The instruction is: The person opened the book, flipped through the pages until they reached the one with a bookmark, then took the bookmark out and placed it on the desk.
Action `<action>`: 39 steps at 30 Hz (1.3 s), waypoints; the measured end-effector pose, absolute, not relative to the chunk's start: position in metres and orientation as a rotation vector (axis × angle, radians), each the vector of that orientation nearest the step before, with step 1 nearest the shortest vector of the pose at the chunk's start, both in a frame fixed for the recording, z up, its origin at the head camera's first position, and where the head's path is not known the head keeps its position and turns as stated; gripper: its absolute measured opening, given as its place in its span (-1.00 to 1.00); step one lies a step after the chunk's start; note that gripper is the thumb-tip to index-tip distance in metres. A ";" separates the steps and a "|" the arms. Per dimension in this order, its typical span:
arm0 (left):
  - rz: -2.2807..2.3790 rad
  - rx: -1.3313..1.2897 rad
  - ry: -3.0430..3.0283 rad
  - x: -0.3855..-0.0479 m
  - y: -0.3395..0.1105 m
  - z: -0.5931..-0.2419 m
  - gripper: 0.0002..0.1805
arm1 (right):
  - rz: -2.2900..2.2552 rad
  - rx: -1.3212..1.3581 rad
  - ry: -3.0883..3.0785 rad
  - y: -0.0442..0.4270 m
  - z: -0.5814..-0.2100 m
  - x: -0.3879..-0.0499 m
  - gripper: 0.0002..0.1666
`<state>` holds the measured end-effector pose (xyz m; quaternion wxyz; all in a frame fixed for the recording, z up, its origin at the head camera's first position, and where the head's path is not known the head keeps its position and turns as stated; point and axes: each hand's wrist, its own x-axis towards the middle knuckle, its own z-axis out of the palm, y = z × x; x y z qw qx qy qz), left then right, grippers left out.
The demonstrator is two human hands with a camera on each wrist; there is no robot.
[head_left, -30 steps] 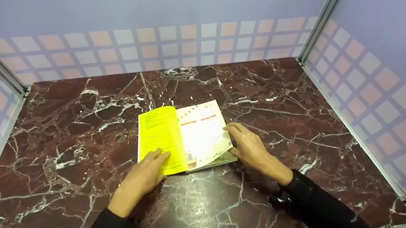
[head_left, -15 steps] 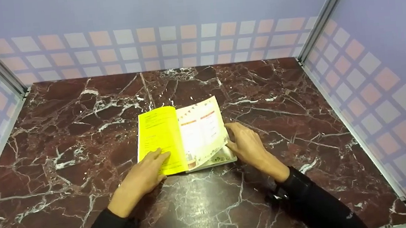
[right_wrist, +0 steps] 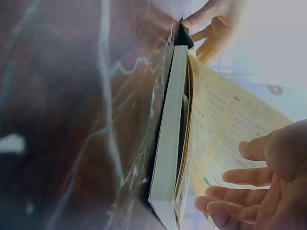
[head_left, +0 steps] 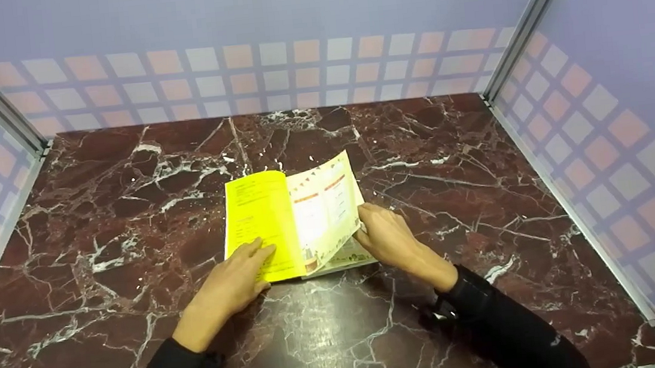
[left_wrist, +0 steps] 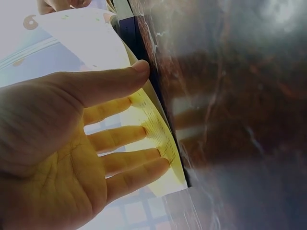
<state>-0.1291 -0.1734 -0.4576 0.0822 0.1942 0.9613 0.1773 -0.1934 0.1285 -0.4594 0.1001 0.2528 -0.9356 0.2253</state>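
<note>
An open book with a bright yellow left page (head_left: 261, 214) lies on the marbled table. Flat on that page's lower part rests my left hand (head_left: 234, 280); its fingers are spread straight across the paper in the left wrist view, thumb near the bottom edge. A printed white page (head_left: 323, 205) with small flags along its top bends upward on the right side. My right hand (head_left: 389, 235) touches this page near its right edge. In the right wrist view, its thumb and fingers (right_wrist: 244, 177) are apart beside the page's underside, above the thick page block (right_wrist: 170, 134).
Dark red marbled tabletop (head_left: 127, 227) with white veins surrounds the book. Lilac panels with pink and white squares (head_left: 269, 75) stand along the back and both sides, joined by grey metal posts (head_left: 528, 26).
The white page has lifted further, its right edge rising and curling leftward. My right hand has shifted slightly left with it, while the left hand stays on the yellow page.
</note>
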 end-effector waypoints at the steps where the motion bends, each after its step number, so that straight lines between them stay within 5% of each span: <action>1: 0.527 0.585 2.874 -0.129 -0.173 -0.458 -0.30 | 0.662 0.756 -2.762 0.127 -0.459 -0.193 -0.86; 31: 0.562 0.608 2.918 -0.127 -0.177 -0.461 -0.28 | 0.661 0.948 -2.753 0.096 -0.455 -0.189 -0.82; 39: 0.561 0.596 2.906 -0.126 -0.178 -0.461 -0.29 | 0.674 0.998 -2.800 0.090 -0.453 -0.186 -0.52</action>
